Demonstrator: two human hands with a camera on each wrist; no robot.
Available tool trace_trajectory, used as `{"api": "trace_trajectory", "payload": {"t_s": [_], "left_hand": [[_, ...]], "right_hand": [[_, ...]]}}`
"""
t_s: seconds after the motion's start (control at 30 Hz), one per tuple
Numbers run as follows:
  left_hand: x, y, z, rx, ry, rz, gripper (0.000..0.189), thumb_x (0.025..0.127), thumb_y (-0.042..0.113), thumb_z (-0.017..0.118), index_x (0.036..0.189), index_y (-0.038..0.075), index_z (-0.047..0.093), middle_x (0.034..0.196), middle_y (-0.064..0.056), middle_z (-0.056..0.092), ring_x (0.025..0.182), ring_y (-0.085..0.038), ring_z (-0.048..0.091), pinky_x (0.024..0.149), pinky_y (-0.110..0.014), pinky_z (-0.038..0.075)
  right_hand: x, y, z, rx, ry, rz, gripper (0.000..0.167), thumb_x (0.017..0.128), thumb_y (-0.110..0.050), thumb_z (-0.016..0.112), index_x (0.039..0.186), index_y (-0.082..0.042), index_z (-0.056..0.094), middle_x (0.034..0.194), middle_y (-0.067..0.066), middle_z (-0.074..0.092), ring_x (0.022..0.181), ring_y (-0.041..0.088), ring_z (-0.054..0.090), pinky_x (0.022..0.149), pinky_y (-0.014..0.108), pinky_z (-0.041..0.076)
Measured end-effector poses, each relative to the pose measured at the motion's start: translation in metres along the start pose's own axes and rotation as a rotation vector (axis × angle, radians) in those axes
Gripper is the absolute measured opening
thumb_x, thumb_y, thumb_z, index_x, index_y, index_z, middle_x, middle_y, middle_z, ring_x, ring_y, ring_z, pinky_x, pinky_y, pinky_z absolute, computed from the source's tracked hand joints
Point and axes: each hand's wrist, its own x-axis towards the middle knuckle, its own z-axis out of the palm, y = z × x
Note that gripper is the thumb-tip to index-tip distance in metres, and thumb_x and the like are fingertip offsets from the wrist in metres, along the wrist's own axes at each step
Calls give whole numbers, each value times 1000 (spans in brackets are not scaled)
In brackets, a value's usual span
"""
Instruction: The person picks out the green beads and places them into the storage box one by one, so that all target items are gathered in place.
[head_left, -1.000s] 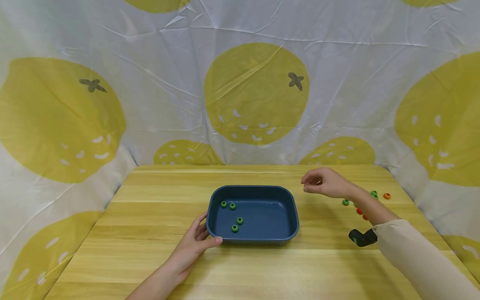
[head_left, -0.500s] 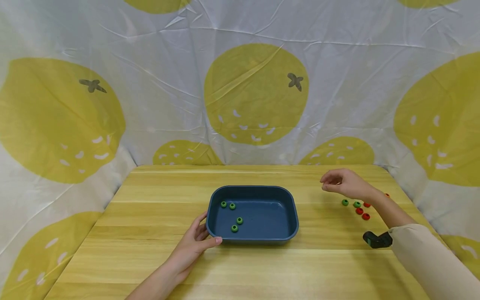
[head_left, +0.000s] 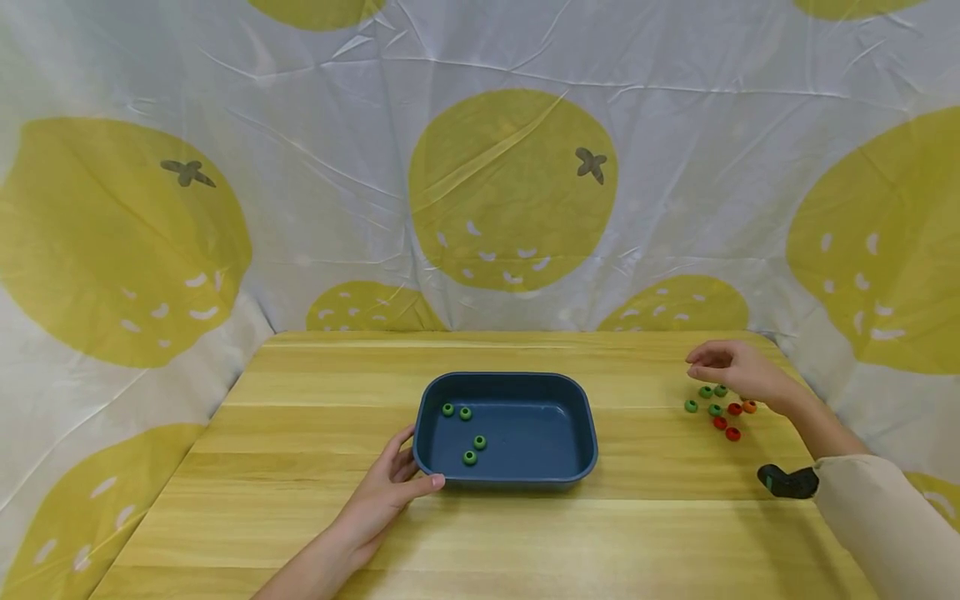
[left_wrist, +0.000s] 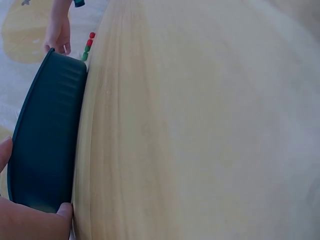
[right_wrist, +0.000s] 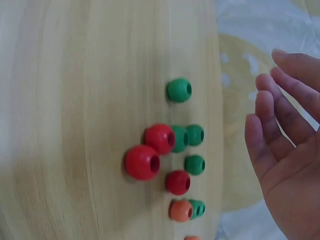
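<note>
The slack, empty right hand (head_left: pixel 742 371) hovers near light-looking, probably rolly beads (head_left: pixel 732 409), best pinched round their sides, while the left hand (head_left: pixel 375 500) grips the tray (head_left: pixel 517 481).

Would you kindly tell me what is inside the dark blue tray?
Four green beads lie inside the dark blue tray, all in its left half. The near wall hides its own inner face, so anything small tucked low against it cannot be seen.

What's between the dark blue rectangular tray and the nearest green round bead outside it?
Bare wooden tabletop separates the tray from that green bead, as the head view shows.
</note>
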Motion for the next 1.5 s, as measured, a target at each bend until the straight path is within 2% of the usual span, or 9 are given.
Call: {"api": "trace_trajectory", "payload": {"t_s": [0.17, 0.4, 0.6, 0.93, 1.23, 1.5], "left_hand": [[0, 1, -1, 6, -1, 4, 92, 89, 12, 83, 162, 19, 28, 160, -24, 35, 148, -42, 32, 114, -63, 30], [1, 0, 0, 2, -3, -6, 92, 88, 12, 84, 162, 20, 29, 160, -22, 37, 148, -40, 34, 115, -62, 30], [0, -2, 0, -4, -5, -7, 92, 88, 12, 84, 161, 21, 30, 158, -21, 39, 147, -39, 35, 115, -60, 31], [0, 0, 0, 8, -13, -9, 92, 89, 13, 83, 162, 20, 28, 160, -22, 36, 149, -41, 32, 115, -63, 28], [0, 0, -1, 10, -19, -1, 90, 89, 12, 83, 161, 21, 31, 159, -22, 38, 148, -40, 34, 114, -64, 29], [0, 0, -2, 12, -13, 0, 90, 88, 11, 84, 161, 21, 32, 158, -23, 39, 147, -41, 34, 114, -64, 29]], "right_hand": [[-6, 8, -8, -26, 43, 36, 38, 105, -23, 64, 129, 6, 63, 111, 12, 69, 101, 30, 66, 81, 44, 54], [-17, 26, -16, -53, 104, 100, 44, 104, -30, 66, 128, 7, 63, 113, 15, 68, 95, 13, 63, 77, 33, 53], [-34, 50, -21, -54, 140, 135, 42, 105, -26, 64, 127, 9, 62, 113, 20, 69, 91, 9, 63, 71, 30, 53], [-55, 88, -16, -72, 205, 157, 37, 104, -22, 66, 121, 11, 66, 107, 20, 71, 83, -6, 55, 68, 19, 49], [-54, 94, -7, -139, 228, 133, 30, 102, -18, 69, 116, 8, 71, 106, 21, 73, 82, -9, 53, 67, 17, 47], [-47, 93, -3, -125, 187, 162, 42, 100, -29, 72, 124, 6, 69, 101, 10, 74, 82, -1, 60, 71, 20, 47]]}}
